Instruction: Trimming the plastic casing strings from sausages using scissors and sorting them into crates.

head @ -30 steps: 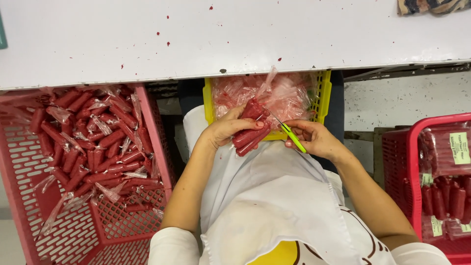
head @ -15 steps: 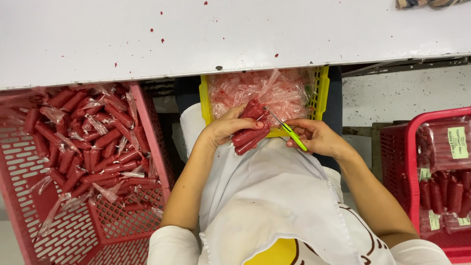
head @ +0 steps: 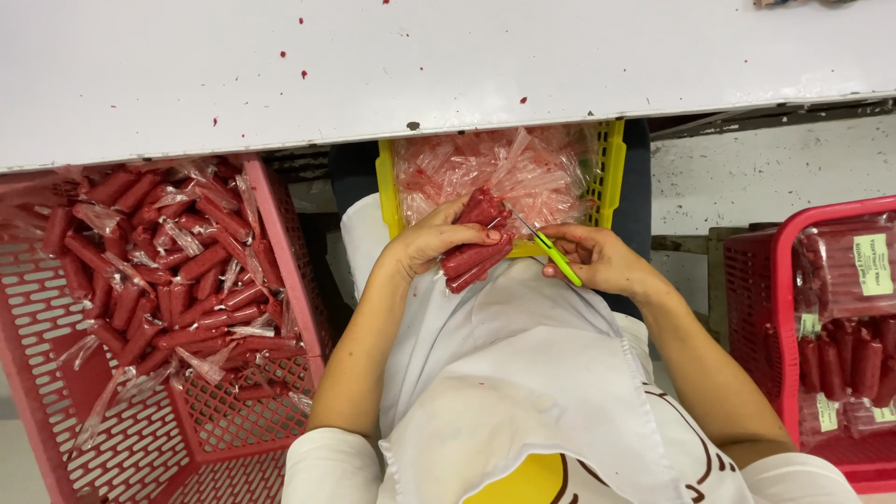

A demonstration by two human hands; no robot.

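Little has moved: left hand [head: 431, 241] still grips red sausages [head: 476, 250]; right hand [head: 597, 259], at 3 o'clock, holds green scissors [head: 551, 250], mid-snip; next cut needs blades on wrapper.

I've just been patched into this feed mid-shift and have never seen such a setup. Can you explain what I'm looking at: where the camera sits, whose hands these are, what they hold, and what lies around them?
The single view comes from a camera on the person's head, looking down over a white apron. No machine here: two bare hands. The left hand grips a bunch of red wrapped sausage-like sticks. The right hand holds small green-handled scissors at the bunch's end. Ahead is a yellow slotted plastic crate of clear wrapper scraps, under a white table edge. A pink plastic crate of red sticks sits left; a red plastic basket of packed ones right.
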